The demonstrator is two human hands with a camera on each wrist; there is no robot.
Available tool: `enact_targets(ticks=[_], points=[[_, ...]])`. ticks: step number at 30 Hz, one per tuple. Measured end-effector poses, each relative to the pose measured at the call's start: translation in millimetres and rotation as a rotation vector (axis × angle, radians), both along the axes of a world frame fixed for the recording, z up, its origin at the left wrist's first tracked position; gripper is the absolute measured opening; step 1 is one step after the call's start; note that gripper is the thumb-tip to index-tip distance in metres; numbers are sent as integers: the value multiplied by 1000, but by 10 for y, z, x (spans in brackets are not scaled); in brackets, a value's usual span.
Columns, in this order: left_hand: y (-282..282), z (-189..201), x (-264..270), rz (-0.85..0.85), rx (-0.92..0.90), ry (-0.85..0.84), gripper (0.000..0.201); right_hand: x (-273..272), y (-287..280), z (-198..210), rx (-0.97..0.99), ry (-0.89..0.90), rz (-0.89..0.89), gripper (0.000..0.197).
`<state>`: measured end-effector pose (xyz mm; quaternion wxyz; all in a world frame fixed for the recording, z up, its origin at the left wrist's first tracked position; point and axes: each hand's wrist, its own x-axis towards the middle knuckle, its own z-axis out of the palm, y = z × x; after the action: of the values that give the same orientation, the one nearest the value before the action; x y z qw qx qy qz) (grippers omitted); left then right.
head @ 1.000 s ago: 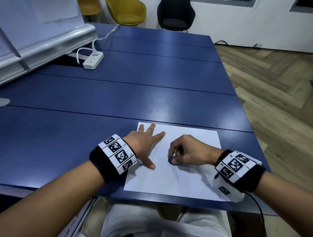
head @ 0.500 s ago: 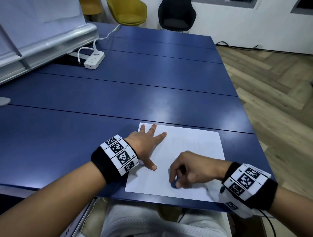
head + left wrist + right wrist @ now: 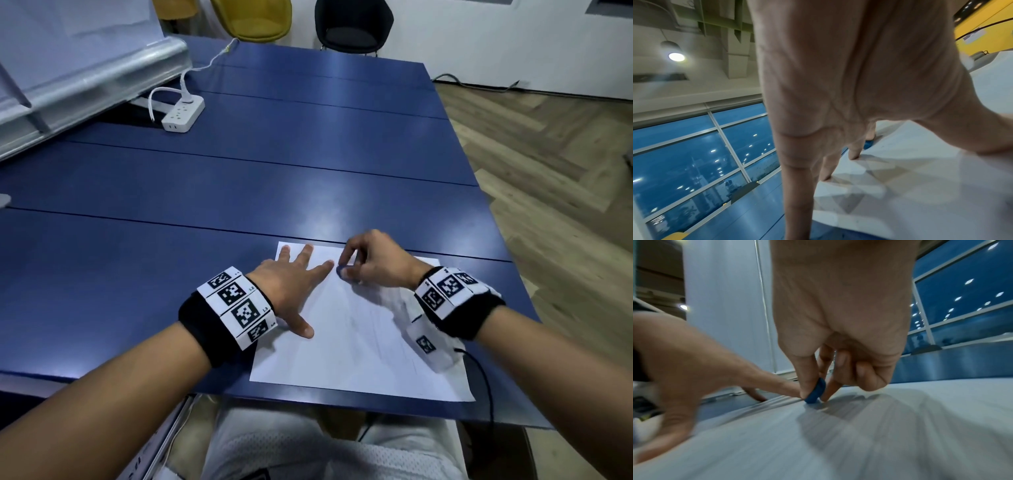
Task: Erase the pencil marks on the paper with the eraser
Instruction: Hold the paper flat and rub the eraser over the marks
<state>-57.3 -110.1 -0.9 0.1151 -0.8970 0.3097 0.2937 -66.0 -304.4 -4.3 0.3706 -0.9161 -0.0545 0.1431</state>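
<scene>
Evidently mid-rub, the blue eraser (image 3: 342, 271) stands on edge on the paper (image 3: 359, 342) near its upper edge, centre of the head view, pinched in the right hand (image 3: 375, 262)'s fingers (image 3: 807, 378). Faint marks lower down likely call for strokes there next. The left hand (image 3: 291, 286) lies flat, fingers spread, pinning the sheet to the counter (image 3: 239, 192).

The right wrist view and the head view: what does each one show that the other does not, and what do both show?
Only the right wrist view shows the grip up close: thumb and finger pinch the blue eraser, its lower end on the paper.

Only the head view shows the whole sheet on the blue table, faint pencil marks, a power strip and chairs.

Both show the right hand holding the eraser beside the left hand, which lies flat on the paper.
</scene>
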Motion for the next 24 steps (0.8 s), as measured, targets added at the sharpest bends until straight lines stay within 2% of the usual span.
enact_targets(ticks=[5,10,15,20,24], points=[[1,-22,3,3,-7,-1,127,-190,25,-2,-63,108,227,4],[6,-7,0,7,-23,5,127,-26,-2,15,-49,-2,16,5],[2,-25,4,22,-29,14,129,-234,45,27,-92,115,257,4],[2,-6,2,25,-29,25,128,-41,-20,-4,-126,-46,27,3],[4,-11,3,34,-31,33,129,-252,26,10,-101,76,240,4]])
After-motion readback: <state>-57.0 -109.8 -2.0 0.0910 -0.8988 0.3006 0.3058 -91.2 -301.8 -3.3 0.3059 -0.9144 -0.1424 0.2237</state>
